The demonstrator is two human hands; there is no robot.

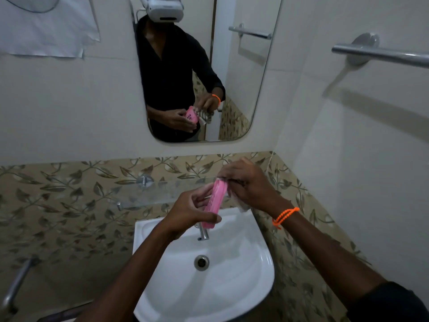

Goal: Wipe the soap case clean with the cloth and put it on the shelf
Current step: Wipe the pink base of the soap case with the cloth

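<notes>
left hand (185, 212) pinches the pink soap case (213, 203) on edge above the sink (255, 263); right hand (246, 187) bunches the cloth (242, 205) against it; I'd rub firmly into the corners

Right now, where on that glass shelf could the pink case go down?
The glass shelf looks bare from its wall bracket toward the hands. Its right end is crowded: left hand grips the soap case, right hand presses the cloth.

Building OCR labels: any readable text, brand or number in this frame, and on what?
None readable.
Pink soap case: no lettering shows.
Paper sheet on the wall: looks blank.
Headset in the mirror: a faint mark, too blurred to read.
</notes>
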